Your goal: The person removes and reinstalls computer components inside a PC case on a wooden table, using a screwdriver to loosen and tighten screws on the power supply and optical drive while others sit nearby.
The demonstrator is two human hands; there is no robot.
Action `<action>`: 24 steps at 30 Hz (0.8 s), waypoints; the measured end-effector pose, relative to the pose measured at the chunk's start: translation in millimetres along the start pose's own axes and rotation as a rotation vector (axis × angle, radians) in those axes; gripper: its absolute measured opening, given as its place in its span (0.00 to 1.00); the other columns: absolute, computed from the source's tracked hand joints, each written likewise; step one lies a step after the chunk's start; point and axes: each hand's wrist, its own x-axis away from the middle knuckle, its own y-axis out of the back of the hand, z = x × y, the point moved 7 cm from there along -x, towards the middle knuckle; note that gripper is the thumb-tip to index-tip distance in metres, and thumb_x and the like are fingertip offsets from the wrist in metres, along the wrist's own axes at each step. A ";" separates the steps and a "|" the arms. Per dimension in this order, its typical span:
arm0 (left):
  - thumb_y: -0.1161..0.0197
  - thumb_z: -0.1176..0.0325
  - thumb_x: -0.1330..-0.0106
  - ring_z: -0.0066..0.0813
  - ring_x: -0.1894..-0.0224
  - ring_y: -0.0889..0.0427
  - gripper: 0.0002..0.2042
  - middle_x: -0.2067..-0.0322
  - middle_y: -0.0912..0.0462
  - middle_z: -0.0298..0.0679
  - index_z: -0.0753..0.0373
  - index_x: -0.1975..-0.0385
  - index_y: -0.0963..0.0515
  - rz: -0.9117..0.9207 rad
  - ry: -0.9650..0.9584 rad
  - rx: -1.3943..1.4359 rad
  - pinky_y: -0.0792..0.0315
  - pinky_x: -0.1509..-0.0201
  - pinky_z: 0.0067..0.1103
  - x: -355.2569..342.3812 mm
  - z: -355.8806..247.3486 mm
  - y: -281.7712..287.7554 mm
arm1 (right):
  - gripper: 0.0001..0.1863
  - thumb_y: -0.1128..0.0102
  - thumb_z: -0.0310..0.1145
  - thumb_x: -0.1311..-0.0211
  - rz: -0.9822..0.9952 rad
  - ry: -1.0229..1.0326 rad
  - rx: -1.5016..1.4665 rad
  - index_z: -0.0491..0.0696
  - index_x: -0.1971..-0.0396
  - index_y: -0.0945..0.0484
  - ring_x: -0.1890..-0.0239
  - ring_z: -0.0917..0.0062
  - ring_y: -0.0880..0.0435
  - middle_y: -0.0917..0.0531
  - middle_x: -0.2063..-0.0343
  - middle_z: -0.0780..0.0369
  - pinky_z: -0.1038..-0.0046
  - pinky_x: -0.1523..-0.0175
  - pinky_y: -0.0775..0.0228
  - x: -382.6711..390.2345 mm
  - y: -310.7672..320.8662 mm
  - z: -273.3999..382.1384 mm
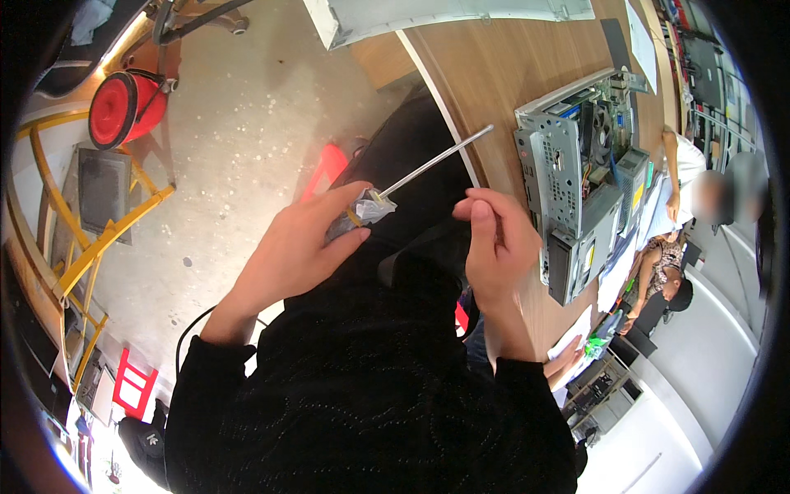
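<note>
My left hand (309, 243) grips a screwdriver (432, 160) wrapped at its handle end in a crumpled clear plastic bag (374, 210); the long metal shaft slants up to the right. My right hand (498, 247) is closed beside it, thumb against the curled fingers, and I cannot make out whether anything is inside. Right of both hands, an opened desktop computer case (559, 181) lies on the wooden table (461, 58), showing drives, cables and perforated metal panels.
A pale panel (453, 10) rests at the table's top edge. Two people (683, 165) (666, 272) and another person's hand (566, 354) are along the right. A red bucket (123, 107), yellow metal frames (99, 255) and red plastic stool (136, 383) stand on the floor at left.
</note>
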 end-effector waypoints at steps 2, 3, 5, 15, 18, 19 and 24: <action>0.35 0.72 0.40 0.49 0.52 0.18 0.24 0.55 0.18 0.52 0.64 0.42 0.29 0.040 -0.030 0.062 0.26 0.49 0.29 -0.9 -1.0 -2.5 | 0.12 0.48 0.34 0.29 0.044 -0.257 -0.183 0.41 0.59 0.20 0.75 0.74 0.16 0.16 0.75 0.58 0.77 0.69 0.24 3.9 -17.9 -18.8; 0.35 0.72 0.40 0.49 0.52 0.18 0.24 0.55 0.18 0.52 0.64 0.42 0.29 0.077 -0.061 0.112 0.26 0.49 0.29 -2.2 -2.8 -6.7 | 0.14 0.49 0.35 0.27 0.077 -0.512 -0.376 0.40 0.57 0.20 0.76 0.78 0.16 0.16 0.76 0.58 0.79 0.71 0.25 9.8 -28.4 -35.0; 0.36 0.71 0.39 0.49 0.53 0.18 0.25 0.55 0.19 0.52 0.64 0.40 0.30 0.089 -0.107 0.118 0.26 0.49 0.30 -4.2 -6.7 -12.1 | 0.18 0.53 0.39 0.25 0.099 -0.536 -0.369 0.38 0.53 0.23 0.76 0.80 0.16 0.16 0.75 0.60 0.81 0.72 0.25 -1.1 -29.9 -32.7; 0.38 0.69 0.36 0.49 0.65 0.22 0.34 0.61 0.25 0.50 0.64 0.31 0.44 0.273 -0.099 0.200 0.27 0.59 0.32 -15.2 -29.3 -21.7 | 0.17 0.53 0.41 0.26 0.104 -0.772 -0.458 0.42 0.64 0.23 0.87 0.84 0.24 0.21 0.85 0.63 0.83 0.83 0.33 -29.1 -10.8 -63.2; 0.39 0.70 0.35 0.49 0.63 0.22 0.33 0.59 0.26 0.51 0.66 0.31 0.45 0.272 -0.136 0.198 0.27 0.59 0.31 -17.6 -33.1 -24.4 | 0.16 0.52 0.41 0.26 0.117 -0.795 -0.446 0.43 0.66 0.23 0.88 0.84 0.25 0.22 0.86 0.64 0.83 0.83 0.34 -30.9 -10.7 -65.6; 0.39 0.70 0.36 0.49 0.63 0.22 0.33 0.59 0.27 0.51 0.66 0.31 0.45 0.283 -0.117 0.199 0.27 0.59 0.31 -18.1 -34.6 -24.5 | 0.16 0.52 0.41 0.26 0.118 -0.799 -0.444 0.43 0.66 0.23 0.88 0.84 0.25 0.22 0.86 0.64 0.83 0.83 0.34 -31.7 -9.8 -65.6; 0.39 0.72 0.36 0.49 0.63 0.23 0.33 0.60 0.27 0.50 0.66 0.31 0.44 0.279 -0.103 0.195 0.27 0.59 0.31 -18.4 -31.2 -26.8 | 0.16 0.52 0.41 0.26 0.114 -0.789 -0.442 0.43 0.67 0.23 0.88 0.84 0.25 0.22 0.86 0.63 0.83 0.83 0.34 -33.8 -11.3 -62.1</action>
